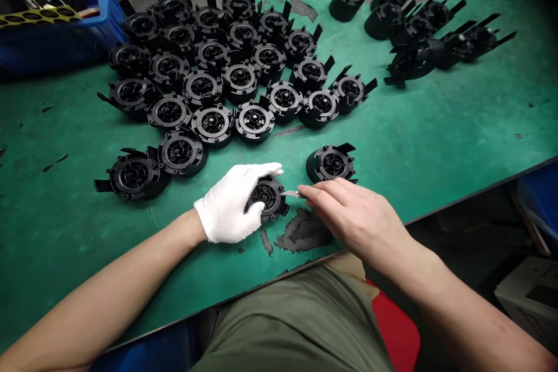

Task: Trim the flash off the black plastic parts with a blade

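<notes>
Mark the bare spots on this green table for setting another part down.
One open patch: the right side of the green table, between the back-right black parts, the lone part by the right hand and the near edge. Another: the left side, between the blue bin and left forearm. Crowded: the central cluster and around the left hand.

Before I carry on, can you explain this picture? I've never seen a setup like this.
There's no machine here, just a person's two hands, seen by a camera worn on the head and looking forward and down. The gloved left hand holds a round black part. The bare right hand pinches a thin metal tool, its tip at the part's edge. On the green table stand many similar parts in a cluster, plus a smaller group at far right.
</notes>
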The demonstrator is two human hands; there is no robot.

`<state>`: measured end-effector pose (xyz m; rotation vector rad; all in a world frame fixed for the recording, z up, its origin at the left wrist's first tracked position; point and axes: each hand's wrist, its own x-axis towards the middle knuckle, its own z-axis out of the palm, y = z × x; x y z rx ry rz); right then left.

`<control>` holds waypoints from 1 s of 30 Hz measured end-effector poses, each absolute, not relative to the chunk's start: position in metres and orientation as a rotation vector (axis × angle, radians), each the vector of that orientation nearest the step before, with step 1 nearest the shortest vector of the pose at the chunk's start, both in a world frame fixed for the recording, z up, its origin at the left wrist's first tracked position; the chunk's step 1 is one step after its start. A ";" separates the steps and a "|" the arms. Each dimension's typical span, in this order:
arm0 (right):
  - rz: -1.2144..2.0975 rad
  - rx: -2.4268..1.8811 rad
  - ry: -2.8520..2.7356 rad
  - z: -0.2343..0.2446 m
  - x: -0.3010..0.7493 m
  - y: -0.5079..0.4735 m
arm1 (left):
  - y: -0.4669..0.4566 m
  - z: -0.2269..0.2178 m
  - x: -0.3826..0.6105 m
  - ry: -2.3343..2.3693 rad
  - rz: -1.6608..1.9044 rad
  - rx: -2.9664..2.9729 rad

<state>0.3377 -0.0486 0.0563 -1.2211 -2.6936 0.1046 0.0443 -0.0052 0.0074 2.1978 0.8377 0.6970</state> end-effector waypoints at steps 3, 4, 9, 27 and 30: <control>0.059 -1.161 -2.750 0.056 0.333 -0.049 | -0.004 0.009 0.045 0.839 0.701 2.204; 0.047 -1.160 -2.751 0.056 0.332 -0.049 | -0.004 0.009 0.045 0.838 0.701 2.205; -0.026 -1.152 -2.732 0.057 0.328 -0.048 | -0.004 0.010 0.046 0.837 0.708 2.217; -0.239 -1.111 -2.791 0.068 0.317 -0.054 | -0.006 0.008 0.047 0.894 0.682 2.206; -0.244 -1.091 -2.802 0.068 0.316 -0.057 | -0.007 0.008 0.048 0.924 0.665 2.205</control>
